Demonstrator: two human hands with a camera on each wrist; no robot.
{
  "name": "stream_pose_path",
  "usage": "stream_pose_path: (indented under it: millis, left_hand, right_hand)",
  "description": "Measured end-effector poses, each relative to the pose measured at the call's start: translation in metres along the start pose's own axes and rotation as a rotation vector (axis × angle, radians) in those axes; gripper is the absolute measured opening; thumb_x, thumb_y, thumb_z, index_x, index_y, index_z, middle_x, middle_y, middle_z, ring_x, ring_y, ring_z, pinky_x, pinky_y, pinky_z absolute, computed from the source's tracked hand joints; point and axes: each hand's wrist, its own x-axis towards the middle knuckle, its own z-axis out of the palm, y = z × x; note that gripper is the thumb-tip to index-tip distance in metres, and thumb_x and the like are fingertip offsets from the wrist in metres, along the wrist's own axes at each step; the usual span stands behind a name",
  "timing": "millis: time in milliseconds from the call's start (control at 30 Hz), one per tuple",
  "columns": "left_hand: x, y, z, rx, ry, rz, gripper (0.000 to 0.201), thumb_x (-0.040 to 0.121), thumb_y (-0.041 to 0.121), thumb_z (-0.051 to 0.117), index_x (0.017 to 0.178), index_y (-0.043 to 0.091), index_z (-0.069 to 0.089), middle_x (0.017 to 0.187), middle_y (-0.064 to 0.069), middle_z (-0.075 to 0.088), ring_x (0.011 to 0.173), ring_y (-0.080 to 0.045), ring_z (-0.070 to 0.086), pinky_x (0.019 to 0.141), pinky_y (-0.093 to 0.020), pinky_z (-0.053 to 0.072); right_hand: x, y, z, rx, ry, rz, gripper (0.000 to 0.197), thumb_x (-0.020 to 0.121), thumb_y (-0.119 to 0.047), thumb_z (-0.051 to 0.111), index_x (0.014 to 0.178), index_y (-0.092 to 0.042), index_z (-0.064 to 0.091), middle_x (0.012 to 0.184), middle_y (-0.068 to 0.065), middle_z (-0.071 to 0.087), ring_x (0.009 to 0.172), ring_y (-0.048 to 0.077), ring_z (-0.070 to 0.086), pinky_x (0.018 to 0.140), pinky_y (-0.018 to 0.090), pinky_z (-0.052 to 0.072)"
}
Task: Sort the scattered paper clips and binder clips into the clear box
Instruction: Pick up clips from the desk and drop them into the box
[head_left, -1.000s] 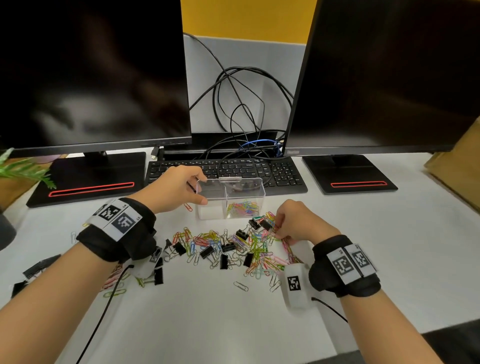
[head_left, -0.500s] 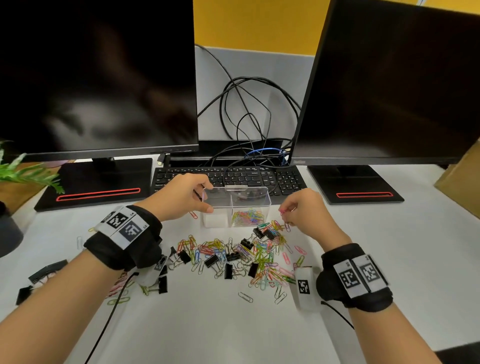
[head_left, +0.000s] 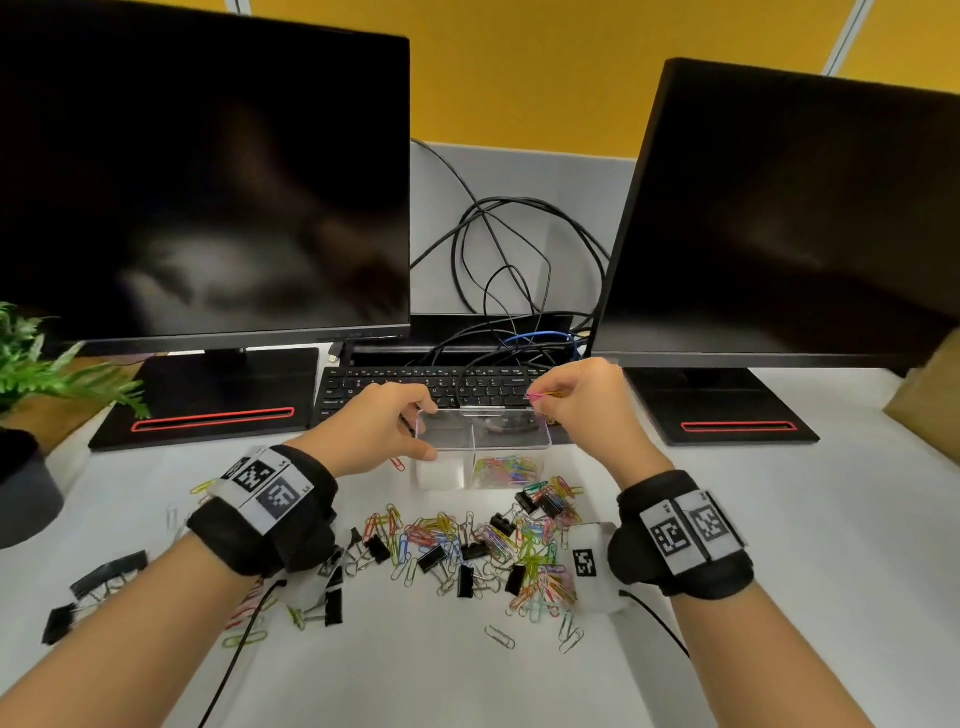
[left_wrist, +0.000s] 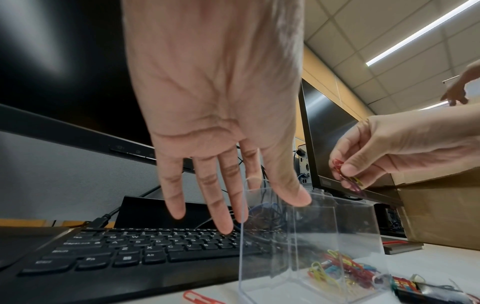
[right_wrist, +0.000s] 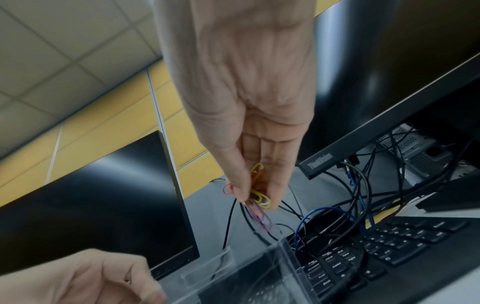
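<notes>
The clear box (head_left: 485, 441) stands on the white desk in front of the keyboard and has two compartments. Coloured paper clips (head_left: 504, 470) lie in the right one; the left looks empty. My left hand (head_left: 428, 431) grips the box's left end, thumb on the rim (left_wrist: 298, 197). Held above the box's right end, my right hand (head_left: 537, 397) pinches several coloured paper clips (right_wrist: 259, 197). A pile of paper clips (head_left: 540, 577) mixed with black binder clips (head_left: 431, 558) lies between my wrists, nearer me than the box.
A black keyboard (head_left: 363, 387) lies just behind the box, with tangled cables (head_left: 519, 291) and two dark monitors behind it. At the far left are a plant (head_left: 31, 364) and a dark pot. More binder clips (head_left: 104, 577) lie at the left, cardboard (head_left: 930, 405) at the right.
My right hand has lifted off the pile with paper clips pinched and moved away from me to above the box's right end. My left hand has stayed on the box.
</notes>
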Motion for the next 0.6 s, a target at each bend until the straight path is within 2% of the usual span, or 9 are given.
stream_pose_path:
  millis: [133,300,400,467,533,600]
  left_hand:
    - [0.000,-0.001,0.000,0.002,0.000,-0.003,0.046,0.074,0.026,0.081,0.114,0.020,0.059,0.094,0.003,0.062,0.085,-0.017,0.065,0.083,-0.040,0.056]
    - [0.001,-0.002,0.001,0.003,-0.006,-0.011,0.046,0.075,0.026,0.081,0.115,0.021,0.059,0.096,0.003,0.061,0.085,-0.016,0.065,0.084,-0.039,0.056]
    - [0.000,-0.002,0.001,0.019,-0.009,-0.014,0.048,0.075,0.027,0.080,0.117,0.020,0.058,0.096,0.004,0.061,0.086,-0.016,0.064,0.083,-0.037,0.056]
    - [-0.001,-0.001,-0.001,0.065,-0.017,-0.020,0.049,0.076,0.030,0.079,0.118,0.021,0.057,0.097,0.005,0.061,0.088,-0.015,0.064,0.084,-0.036,0.055]
    - [-0.001,0.000,-0.002,0.193,-0.028,-0.015,0.052,0.078,0.037,0.076,0.123,0.024,0.054,0.108,0.004,0.062,0.098,-0.016,0.062,0.088,-0.037,0.053]
    - [-0.001,0.005,-0.001,0.384,-0.001,0.009,0.065,0.078,0.046,0.072,0.134,0.026,0.046,0.130,0.003,0.056,0.117,-0.018,0.054,0.099,-0.039,0.046]
  right_hand:
    - [0.000,-0.001,0.013,0.003,-0.079,-0.021,0.011,0.079,-0.002,0.072,0.085,-0.010,0.078,0.084,0.005,0.074,0.078,0.015,0.068,0.080,0.029,0.056]
    - [-0.005,0.000,0.023,-0.071,-0.164,-0.048,0.012,0.082,-0.004,0.069,0.088,-0.009,0.078,0.090,0.006,0.075,0.079,0.014,0.067,0.082,0.029,0.055]
    - [-0.007,0.001,0.022,-0.054,-0.158,-0.056,0.012,0.082,-0.004,0.070,0.090,-0.007,0.077,0.095,0.007,0.075,0.084,0.015,0.067,0.086,0.031,0.055]
    - [-0.009,0.001,0.017,-0.031,-0.124,-0.040,0.014,0.082,-0.007,0.071,0.095,-0.009,0.077,0.097,0.005,0.074,0.087,0.012,0.067,0.088,0.029,0.054]
    - [-0.013,0.000,0.006,0.018,-0.071,-0.027,0.015,0.082,-0.010,0.072,0.096,-0.011,0.076,0.094,0.003,0.074,0.084,0.008,0.067,0.085,0.025,0.055]
    - [-0.018,0.000,-0.010,0.059,0.006,-0.033,0.014,0.083,-0.011,0.071,0.095,-0.012,0.076,0.087,-0.002,0.073,0.078,0.001,0.066,0.077,0.017,0.054]
